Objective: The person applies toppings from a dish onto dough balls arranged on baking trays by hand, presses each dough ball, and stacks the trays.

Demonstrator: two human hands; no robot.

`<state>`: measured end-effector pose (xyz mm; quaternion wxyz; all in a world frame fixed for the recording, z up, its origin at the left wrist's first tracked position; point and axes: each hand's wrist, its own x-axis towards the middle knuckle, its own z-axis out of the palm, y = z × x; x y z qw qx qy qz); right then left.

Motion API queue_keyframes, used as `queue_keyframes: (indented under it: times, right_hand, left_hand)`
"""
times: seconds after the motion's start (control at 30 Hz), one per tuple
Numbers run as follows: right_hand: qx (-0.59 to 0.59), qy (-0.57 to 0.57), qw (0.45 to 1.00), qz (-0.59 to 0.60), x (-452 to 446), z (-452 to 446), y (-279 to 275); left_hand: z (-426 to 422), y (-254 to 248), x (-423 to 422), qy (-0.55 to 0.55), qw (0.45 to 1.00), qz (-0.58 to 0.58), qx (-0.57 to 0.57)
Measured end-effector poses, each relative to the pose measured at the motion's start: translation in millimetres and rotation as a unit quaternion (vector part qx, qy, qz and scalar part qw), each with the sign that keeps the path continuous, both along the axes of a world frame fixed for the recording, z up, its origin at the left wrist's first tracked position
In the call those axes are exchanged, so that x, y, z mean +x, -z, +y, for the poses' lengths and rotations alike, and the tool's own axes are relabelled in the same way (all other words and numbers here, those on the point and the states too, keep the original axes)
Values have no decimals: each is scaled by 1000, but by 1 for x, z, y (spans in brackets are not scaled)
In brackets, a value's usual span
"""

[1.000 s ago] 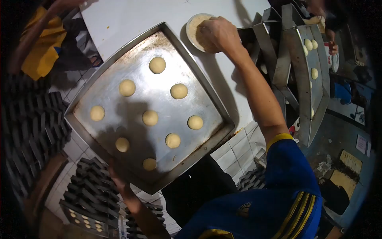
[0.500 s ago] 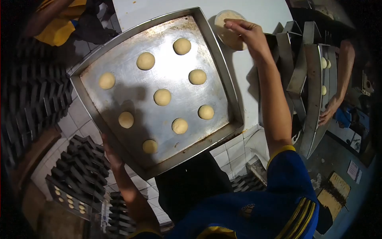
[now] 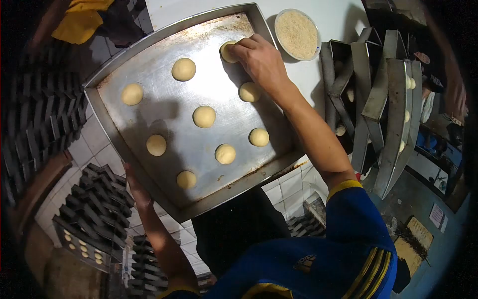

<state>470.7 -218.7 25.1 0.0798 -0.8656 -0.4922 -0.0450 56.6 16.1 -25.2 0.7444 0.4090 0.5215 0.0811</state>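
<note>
A metal tray [image 3: 164,119] with several round dough balls, one of them the middle dough ball [image 3: 204,116], lies tilted in front of me. My right hand [image 3: 259,60] is over its far right part, fingertips pressed together at the farthest dough ball [image 3: 228,51]; whether anything is pinched between them is hidden. My left hand [image 3: 138,189] is at the tray's near left outer side, its fingers partly hidden against the wall. Beyond the tray's right edge stands a round bowl of pale crumbs [image 3: 297,35].
The tray and bowl are at a white table [image 3: 338,15]. Stacked metal trays [image 3: 393,124], some with dough balls, stand at the right. Dark stacked trays [image 3: 89,209] fill the left. A person in yellow cloth [image 3: 82,22] is at the upper left; another person's arm [image 3: 454,89] shows at the right.
My right hand has moved from the crumb bowl left to the farthest dough ball. My left hand stays at the tray's side. The view has shifted, and the other person's hand has left the right-hand trays.
</note>
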Motion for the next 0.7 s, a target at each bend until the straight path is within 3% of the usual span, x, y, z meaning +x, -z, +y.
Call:
queue_keyframes:
  times: [0.23,0.3,0.43,0.5,0.57,0.63,0.67,0.7]
  right_hand:
    - [-30,5,1000,-1,-24,-9,-1]
    - [42,31,988,148,-23,-11,-3]
    - [75,68,984,149,-15,-7,-11]
    - [-11,-31,999,10,-19,-4,0]
    - [-40,-23,999,26,-17,-6,13]
    - [34,-28,987,155,-2,-11,16]
    - [114,14,957,267,4,-10,-9]
    - [108,81,972,193,8,-15,-30]
  left_hand:
    - [4,18,-14,7,999,25,24]
    - [5,23,-16,4,998,43,46]
    - [2,4,-4,19,999,18,27]
    - [3,5,-6,14,1000,19,16]
    - [3,6,-7,11,1000,-11,8]
    - [4,7,-6,5,999,-43,1]
    - [3,7,-7,-1,999,-42,-8]
    - [3,7,-9,-6,999,-42,-16]
